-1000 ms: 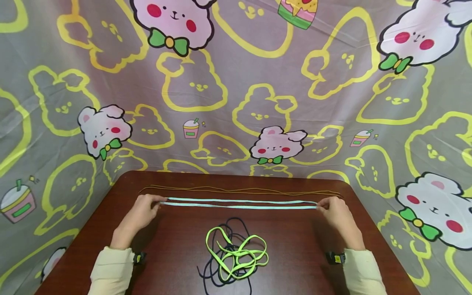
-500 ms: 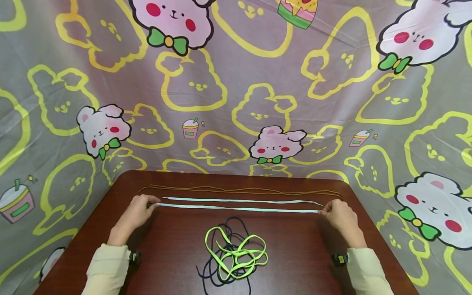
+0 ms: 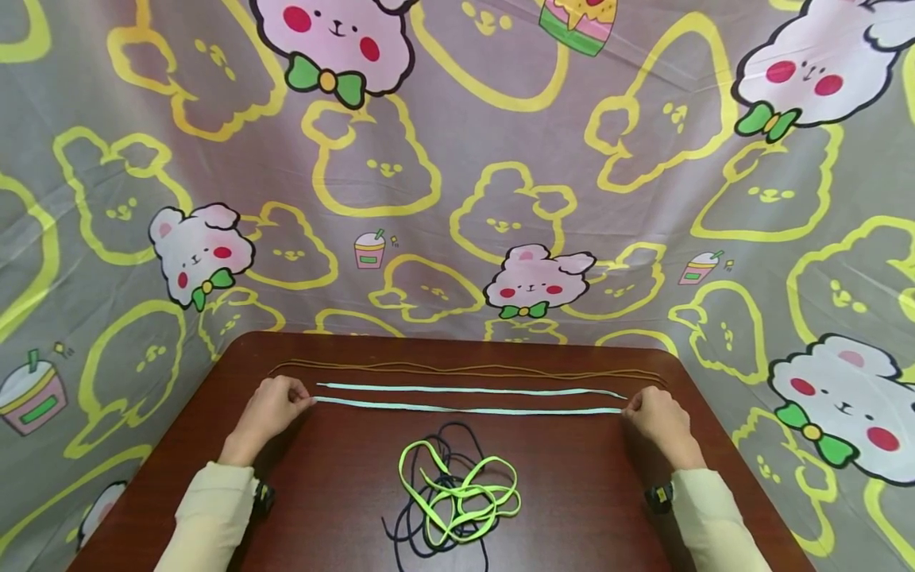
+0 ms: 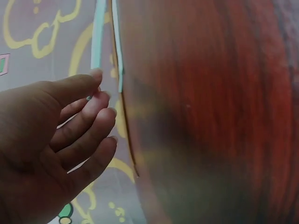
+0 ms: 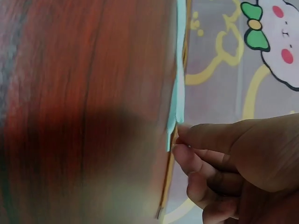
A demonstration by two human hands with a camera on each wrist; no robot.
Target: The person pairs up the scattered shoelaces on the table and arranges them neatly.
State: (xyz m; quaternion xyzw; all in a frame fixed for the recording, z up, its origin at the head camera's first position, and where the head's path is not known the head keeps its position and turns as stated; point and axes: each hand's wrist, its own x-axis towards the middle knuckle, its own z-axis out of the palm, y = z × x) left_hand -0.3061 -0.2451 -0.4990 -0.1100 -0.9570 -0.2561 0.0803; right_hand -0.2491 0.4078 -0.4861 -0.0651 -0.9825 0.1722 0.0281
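the near lace (image 3: 479,411) runs nearly straight between the hands, in front of the far lace (image 3: 465,390); the left hand (image 3: 266,413) pinches one end, the right hand (image 3: 661,417) the other. letting one end go early could make it curl or skew on the table (image 3: 572,477). pulling too hard might slip a tip free; drifting back could drag the far lace askew.

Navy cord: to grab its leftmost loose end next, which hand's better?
Left hand, likely: closer to that end of the navy cord. It must first release the nearer mint shoelace, which the right hand also pinches.
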